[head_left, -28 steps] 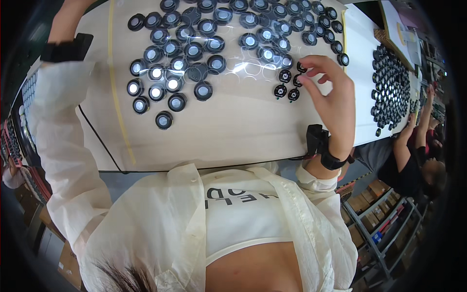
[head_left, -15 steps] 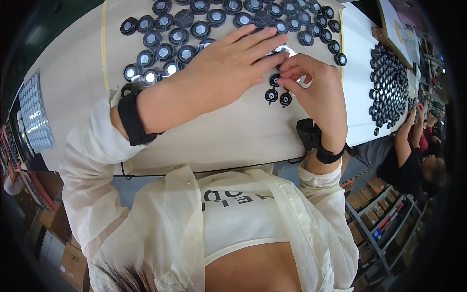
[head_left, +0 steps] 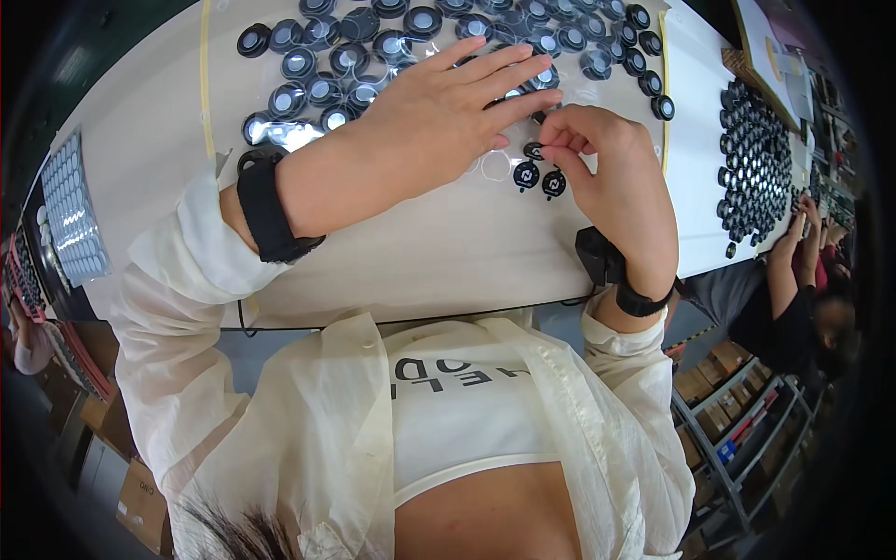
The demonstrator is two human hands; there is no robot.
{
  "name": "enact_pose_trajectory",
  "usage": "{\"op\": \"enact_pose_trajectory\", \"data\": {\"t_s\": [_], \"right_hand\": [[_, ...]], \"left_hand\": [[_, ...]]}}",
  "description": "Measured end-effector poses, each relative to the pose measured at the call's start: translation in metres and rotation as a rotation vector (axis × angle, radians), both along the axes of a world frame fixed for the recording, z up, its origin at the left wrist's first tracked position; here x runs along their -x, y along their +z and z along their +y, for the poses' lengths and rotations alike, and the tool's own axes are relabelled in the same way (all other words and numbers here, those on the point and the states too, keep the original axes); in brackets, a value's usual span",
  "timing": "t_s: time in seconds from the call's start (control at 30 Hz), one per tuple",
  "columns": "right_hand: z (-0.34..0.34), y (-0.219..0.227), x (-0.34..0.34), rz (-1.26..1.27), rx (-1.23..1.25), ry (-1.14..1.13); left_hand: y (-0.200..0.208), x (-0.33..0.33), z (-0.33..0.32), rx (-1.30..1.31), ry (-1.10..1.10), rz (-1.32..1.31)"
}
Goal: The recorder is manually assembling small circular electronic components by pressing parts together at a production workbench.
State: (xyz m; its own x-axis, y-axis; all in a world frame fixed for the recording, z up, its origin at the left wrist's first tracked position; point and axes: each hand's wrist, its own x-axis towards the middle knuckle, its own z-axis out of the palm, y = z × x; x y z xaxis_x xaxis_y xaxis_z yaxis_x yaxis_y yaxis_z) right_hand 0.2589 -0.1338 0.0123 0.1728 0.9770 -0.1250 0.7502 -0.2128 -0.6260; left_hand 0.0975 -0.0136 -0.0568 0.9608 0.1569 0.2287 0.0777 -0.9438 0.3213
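Note:
My left hand [head_left: 429, 121] lies flat with fingers spread, over a clear plastic sheet [head_left: 495, 166] with faint circle outlines. Under and around the sheet stand many round black parts with pale centres, such as this black part [head_left: 348, 60]. My right hand [head_left: 611, 159] is just right of the left, its thumb and index finger pinched together at the edge of a small black disc [head_left: 533, 150]. What the pinch holds, if anything, is hidden. Nearer to me lie two more small discs with white marks, a left disc [head_left: 525, 175] and a right disc [head_left: 553, 183].
Yellow tape strips, one left [head_left: 205, 84] and one right [head_left: 665, 112], run across the table [head_left: 401, 271]. A sheet of pale round pieces [head_left: 73, 210] lies far left. Many black parts [head_left: 751, 168] stand on the right-hand table, where another person's hands [head_left: 805, 219] are.
The view has shifted slightly, so the table things sit a little lower and further right. My left hand remains spread and my right hand's pinch has stayed near the small discs.

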Motion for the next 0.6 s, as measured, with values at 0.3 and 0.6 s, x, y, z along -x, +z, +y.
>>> {"op": "enact_pose_trajectory", "data": {"t_s": [0.3, 0.6], "right_hand": [[-0.032, 0.044, 0.008, 0.126, -0.098, 0.114], [-0.021, 0.038, -0.001, 0.305, -0.212, -0.017]], "left_hand": [[0.000, 0.002, 0.001, 0.004, 0.021, -0.028], [0.071, 0.032, 0.046, 0.331, 0.161, -0.079]]}}
